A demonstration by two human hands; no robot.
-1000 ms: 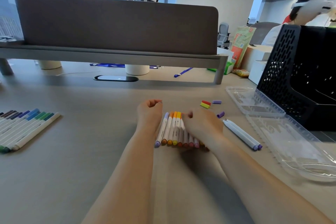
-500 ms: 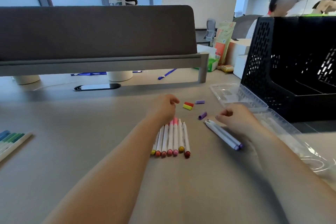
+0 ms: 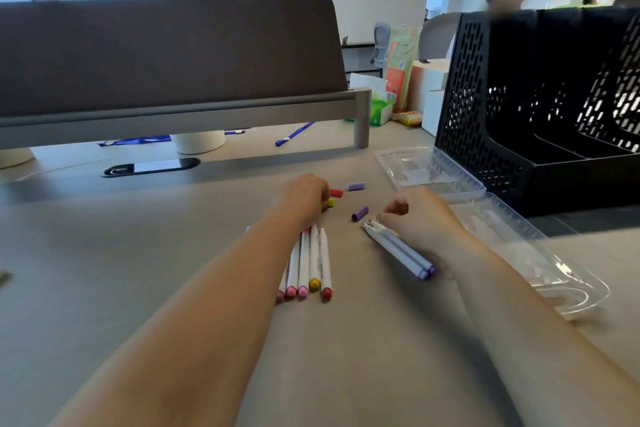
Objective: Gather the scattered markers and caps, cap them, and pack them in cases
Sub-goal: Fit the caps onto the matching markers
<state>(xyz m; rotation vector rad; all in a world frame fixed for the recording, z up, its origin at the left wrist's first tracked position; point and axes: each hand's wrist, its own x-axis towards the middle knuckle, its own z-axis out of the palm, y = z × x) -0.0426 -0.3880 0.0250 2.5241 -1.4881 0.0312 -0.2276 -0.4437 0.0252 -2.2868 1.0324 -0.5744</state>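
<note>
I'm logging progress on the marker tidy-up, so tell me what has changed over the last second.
Both hands left the row of markers. The left hand went forward to the red cap and yellow cap; whether it grips one is unclear. The right hand went right to the uncapped ends of the two purple markers. The row, two loose purple caps and open clear case stayed put.

Body in view: two arms only. Left grip (image 3: 304, 199) and right grip (image 3: 415, 215) are bare hands. Left forearm (image 3: 207, 305) and right forearm (image 3: 519, 305) bare over full visible length, slim, smooth. Bare skin runs to the bottom edge on both; right one's outline is slightly blurred.
</note>
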